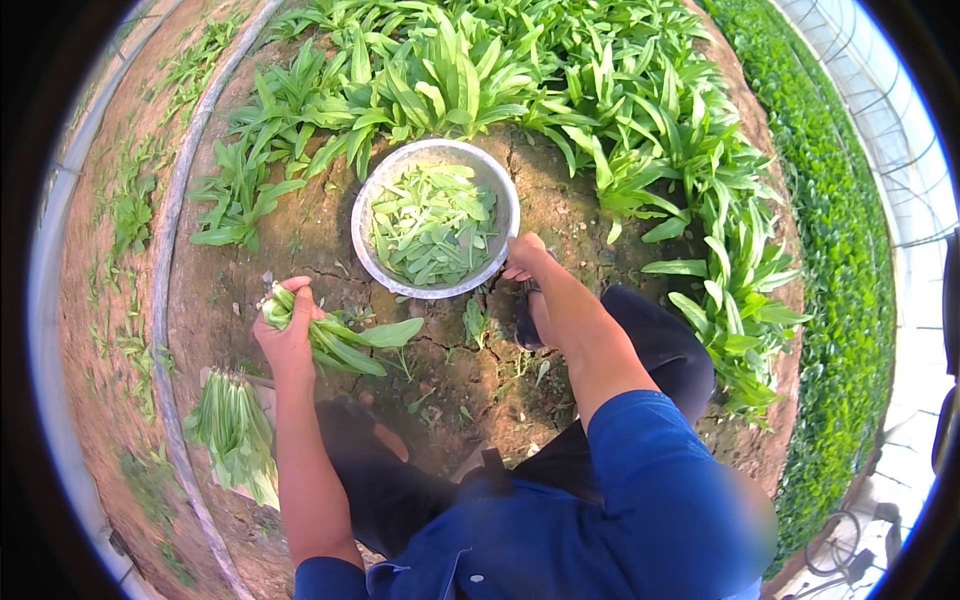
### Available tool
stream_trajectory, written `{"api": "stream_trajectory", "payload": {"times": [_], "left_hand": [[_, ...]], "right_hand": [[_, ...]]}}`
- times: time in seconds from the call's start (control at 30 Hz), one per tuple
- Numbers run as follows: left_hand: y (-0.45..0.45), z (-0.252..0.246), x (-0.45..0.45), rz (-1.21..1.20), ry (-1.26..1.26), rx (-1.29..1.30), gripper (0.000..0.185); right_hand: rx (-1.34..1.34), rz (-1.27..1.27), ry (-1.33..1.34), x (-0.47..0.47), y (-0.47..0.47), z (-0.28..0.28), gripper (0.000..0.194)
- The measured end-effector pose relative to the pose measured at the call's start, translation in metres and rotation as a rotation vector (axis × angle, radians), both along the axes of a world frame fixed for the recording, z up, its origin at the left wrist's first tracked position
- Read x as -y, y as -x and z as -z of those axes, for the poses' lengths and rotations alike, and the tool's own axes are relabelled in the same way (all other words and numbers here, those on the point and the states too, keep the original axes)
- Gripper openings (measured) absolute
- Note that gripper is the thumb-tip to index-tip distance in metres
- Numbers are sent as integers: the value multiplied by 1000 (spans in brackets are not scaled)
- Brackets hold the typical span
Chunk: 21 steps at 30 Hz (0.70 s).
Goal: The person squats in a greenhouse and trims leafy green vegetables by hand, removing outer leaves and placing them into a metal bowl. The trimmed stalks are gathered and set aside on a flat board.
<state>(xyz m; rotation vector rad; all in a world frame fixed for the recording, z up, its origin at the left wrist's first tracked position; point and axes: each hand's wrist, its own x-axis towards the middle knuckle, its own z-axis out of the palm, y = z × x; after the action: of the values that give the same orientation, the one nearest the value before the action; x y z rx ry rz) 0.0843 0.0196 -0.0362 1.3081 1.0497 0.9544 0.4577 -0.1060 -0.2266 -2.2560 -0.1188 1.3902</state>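
In my left hand (289, 322) is a small bunch of long-leaved greens (349, 341), gripped near the pale cut stem ends, with the leaves trailing right. My right hand (526, 255) is curled at the lower right rim of a round metal basin (361, 251), fingers bent against its edge. Loose picked leaves (435, 225) lie inside the basin, which rests on cracked soil. Left of my left forearm, a pile of greens (232, 424) lies on the ground, stem ends pointing away from me. What lies under my right fingers is partly hidden.
Growing leafy plants (465, 75) stand beyond the basin and curve down the right side. A pale hose or pipe (169, 225) runs along the left. Farther right is a dense green bed (832, 247) beside a greenhouse wall (911, 187). A shoe (527, 319) is beneath my right forearm.
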Motion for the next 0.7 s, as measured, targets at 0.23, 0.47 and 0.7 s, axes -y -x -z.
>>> {"api": "stream_trajectory", "payload": {"times": [0.23,0.47,0.7], "left_hand": [[-44,2,21,242,-200,-126,11],[-53,-70,63,607,-917,-500,25],[-95,-40,27,661,-755,-580,30]], "right_hand": [[576,-1082,230,69,-122,-100,42],[594,-1067,233,123,-143,-58,52],[710,-1209,242,84,-148,18,38]]}}
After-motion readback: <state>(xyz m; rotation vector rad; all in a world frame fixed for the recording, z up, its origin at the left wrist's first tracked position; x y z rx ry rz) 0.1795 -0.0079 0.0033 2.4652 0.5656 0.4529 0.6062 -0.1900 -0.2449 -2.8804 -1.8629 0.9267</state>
